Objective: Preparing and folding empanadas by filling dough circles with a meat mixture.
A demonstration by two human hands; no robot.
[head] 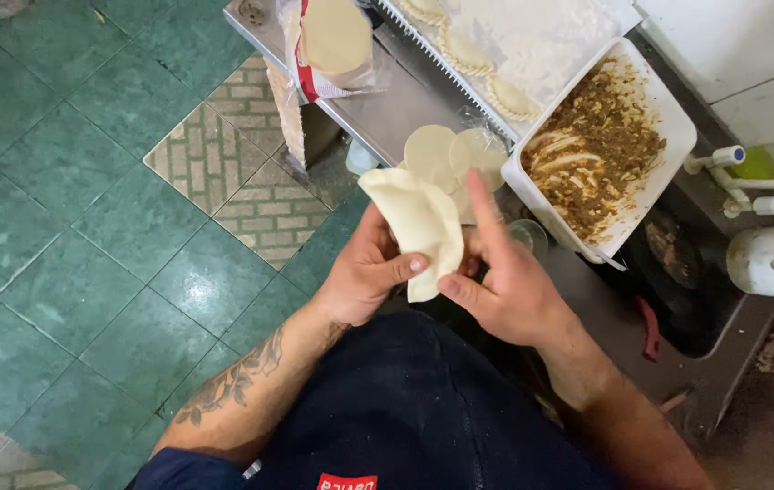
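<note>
Between both hands, above the counter edge, sits a folded dough round (419, 227). Left hand (364, 272) cradles it, thumb pinching the lower edge; right hand (496, 281) pinches the seam, forefinger raised. Dough looks soft, light, tearable; best held at its rim.

Both hands meet on a pale, folded half-moon of raw dough (419, 227). The left hand (364, 272) pinches its lower edge with the thumb, and the right hand (505, 290) presses the opposite side, forefinger raised. Just beyond the grip, flat round dough discs (446, 156) lie on a steel counter (387, 109). Farther right of them stands a white rectangular tub of brown minced filling (600, 150).
</note>
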